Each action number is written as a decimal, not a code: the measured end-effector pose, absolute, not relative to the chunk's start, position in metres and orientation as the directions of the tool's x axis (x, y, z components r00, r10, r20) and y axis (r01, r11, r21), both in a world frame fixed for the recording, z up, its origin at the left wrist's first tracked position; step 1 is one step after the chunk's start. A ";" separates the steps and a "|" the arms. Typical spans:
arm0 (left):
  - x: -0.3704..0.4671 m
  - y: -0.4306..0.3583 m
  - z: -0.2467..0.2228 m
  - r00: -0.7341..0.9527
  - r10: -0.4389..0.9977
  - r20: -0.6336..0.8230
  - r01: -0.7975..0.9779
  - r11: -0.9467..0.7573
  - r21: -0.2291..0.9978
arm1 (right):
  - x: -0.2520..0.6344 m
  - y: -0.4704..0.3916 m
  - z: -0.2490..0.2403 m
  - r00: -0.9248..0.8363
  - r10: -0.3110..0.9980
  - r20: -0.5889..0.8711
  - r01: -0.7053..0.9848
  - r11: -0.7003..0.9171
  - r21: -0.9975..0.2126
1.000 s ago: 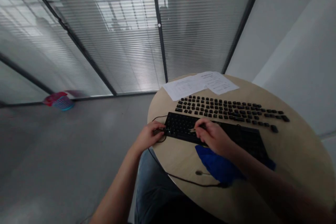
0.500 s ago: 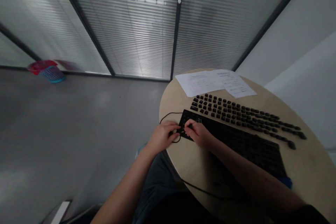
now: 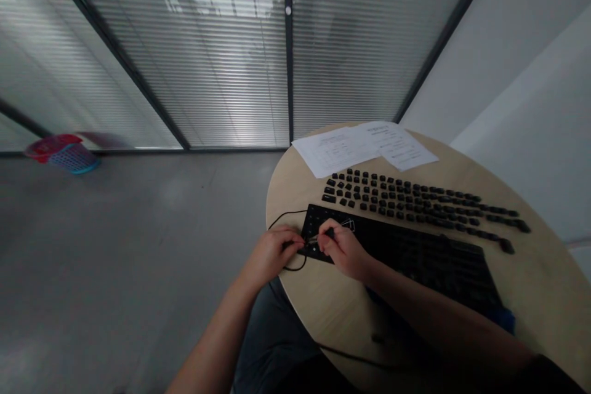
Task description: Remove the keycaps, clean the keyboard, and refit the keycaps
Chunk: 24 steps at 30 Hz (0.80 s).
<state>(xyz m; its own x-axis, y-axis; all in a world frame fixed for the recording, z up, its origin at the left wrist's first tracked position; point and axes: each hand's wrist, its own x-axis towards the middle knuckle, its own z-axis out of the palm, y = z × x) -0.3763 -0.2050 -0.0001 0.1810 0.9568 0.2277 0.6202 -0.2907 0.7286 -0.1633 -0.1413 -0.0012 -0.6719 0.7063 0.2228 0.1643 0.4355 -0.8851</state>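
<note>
A black keyboard [image 3: 415, 246] without keycaps at its left end lies on the round table, slanting down to the right. My right hand [image 3: 344, 249] is closed around a keycap puller [image 3: 348, 224]; its wire loop sticks out behind my fingers and its metal end points left, toward the keyboard's left corner. My left hand [image 3: 277, 252] is at that corner, thumb and fingertips pinched close to the puller's tip. Whatever lies between those fingertips is too small to make out. My right forearm covers part of the keyboard's near side.
Loose black keycaps [image 3: 392, 191] lie in rows behind the keyboard. Printed sheets [image 3: 341, 151] rest at the table's [image 3: 337, 295] far edge. A black cable [image 3: 346, 354] runs along the near edge. A blue item [image 3: 503, 319] sits by the keyboard's right end. A basket [image 3: 76, 157] stands on the floor.
The view has swung slightly, so the table appears further left. My right hand has drawn a little away from the left fingertips, and the puller's metal end shows between them.
</note>
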 end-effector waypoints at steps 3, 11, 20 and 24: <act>-0.378 -0.206 0.002 0.196 0.960 0.200 0.622 -0.279 0.732 | -0.164 -0.141 -0.007 -0.628 0.755 0.188 0.115 0.329 -0.937; -0.373 -0.225 0.007 0.270 0.946 0.177 0.666 -0.317 0.675 | -0.161 -0.151 -0.009 -0.576 0.814 0.076 0.093 0.158 -0.983; -0.365 -0.241 0.005 0.276 0.943 0.186 0.627 -0.324 0.708 | -0.146 -0.166 0.006 -0.761 0.645 0.075 0.260 0.408 -0.875; -0.365 -0.240 0.005 0.273 0.941 0.198 0.622 -0.330 0.710 | -0.147 -0.166 0.008 -0.810 0.578 0.099 0.277 0.526 -0.804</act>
<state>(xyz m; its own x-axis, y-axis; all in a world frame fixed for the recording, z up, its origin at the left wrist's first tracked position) -0.3651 -0.2397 0.0054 0.2732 0.9414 0.1979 0.6219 -0.3298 0.7102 -0.1472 -0.1665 0.0077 -0.8100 0.5779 0.0993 0.2766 0.5259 -0.8043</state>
